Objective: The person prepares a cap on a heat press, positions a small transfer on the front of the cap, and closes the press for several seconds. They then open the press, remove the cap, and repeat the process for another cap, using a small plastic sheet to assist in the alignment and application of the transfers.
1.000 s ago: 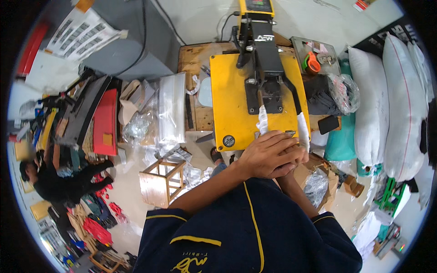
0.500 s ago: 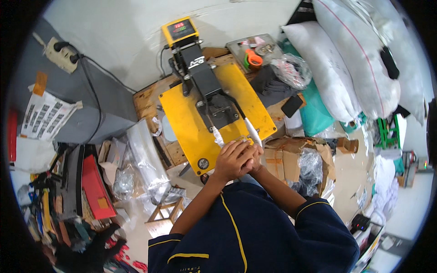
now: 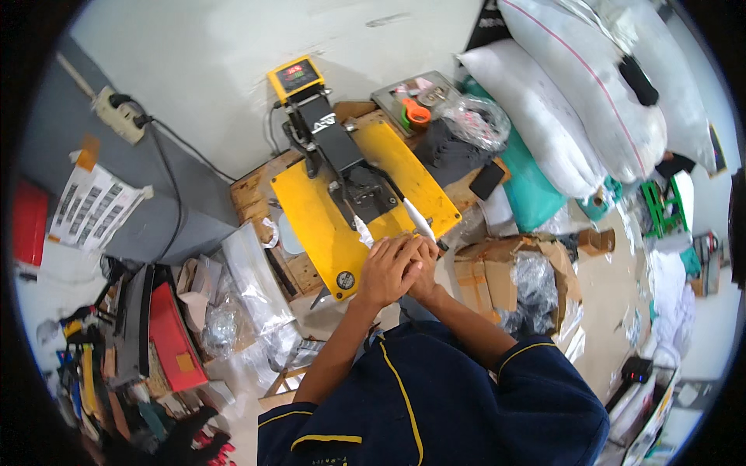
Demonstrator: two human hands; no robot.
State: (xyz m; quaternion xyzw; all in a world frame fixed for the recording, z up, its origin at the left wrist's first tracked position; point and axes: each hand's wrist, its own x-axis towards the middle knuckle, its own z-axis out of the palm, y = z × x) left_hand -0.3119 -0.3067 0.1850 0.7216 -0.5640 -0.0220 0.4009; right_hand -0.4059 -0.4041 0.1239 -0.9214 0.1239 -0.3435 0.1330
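Observation:
A yellow and black heat press (image 3: 292, 189) stands on a wooden table before me. Its small lit display (image 3: 297, 74) sits at the top back. Two handle arms reach toward me, their ends wrapped in white (image 3: 420, 220). My left hand (image 3: 384, 273) and my right hand (image 3: 423, 268) overlap at the front of the handle, bent fingers closed over its grip. The grip itself is hidden under them. Both hands are close against each other, just past the press's yellow front edge.
Folded dark cloth (image 3: 447, 151), a black phone (image 3: 486, 180) and a tray (image 3: 381, 95) with an orange tape roll (image 3: 416, 114) lie right of the press. Large white sacks (image 3: 536, 116) lean behind. An open cardboard box (image 3: 486, 283) stands at right; a red folder (image 3: 172, 334) leans at left.
The whole view has shifted slightly, with the press appearing lower and a little left. Both hands stay together at the handle's front, with little visible change in their hold.

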